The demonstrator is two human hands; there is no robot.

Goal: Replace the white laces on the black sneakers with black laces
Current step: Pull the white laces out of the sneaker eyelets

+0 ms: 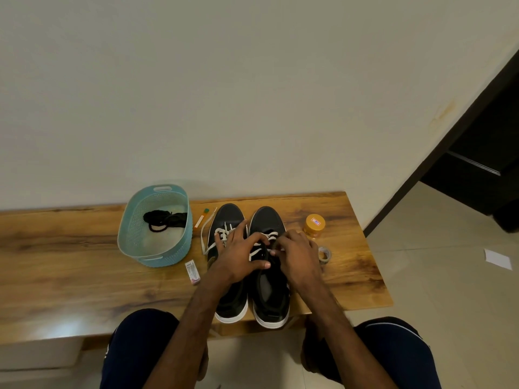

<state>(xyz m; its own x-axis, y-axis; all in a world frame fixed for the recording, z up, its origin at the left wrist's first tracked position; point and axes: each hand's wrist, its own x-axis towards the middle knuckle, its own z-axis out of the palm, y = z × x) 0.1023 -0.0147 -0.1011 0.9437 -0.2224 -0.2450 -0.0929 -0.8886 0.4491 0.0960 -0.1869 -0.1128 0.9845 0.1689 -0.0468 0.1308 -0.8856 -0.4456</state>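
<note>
Two black sneakers with white soles stand side by side on the wooden table, toes pointing away from me. The left sneaker (228, 217) has a loose white lace (205, 233) trailing off its left side. My left hand (241, 252) rests across both shoes and presses on the right sneaker (266, 220), thumb on its tongue. My right hand (297, 252) pinches the right sneaker's white lace (266, 237) near the upper eyelets. The black laces (165, 220) lie bundled in a teal basket (134, 240) to the left.
An orange-lidded jar (314, 225) and a tape roll (324, 254) sit right of the shoes. A small white box (193, 273) and a thin orange tube (201, 219) lie between basket and shoes. The table (70, 270) ends just right of the jar; my knees are below.
</note>
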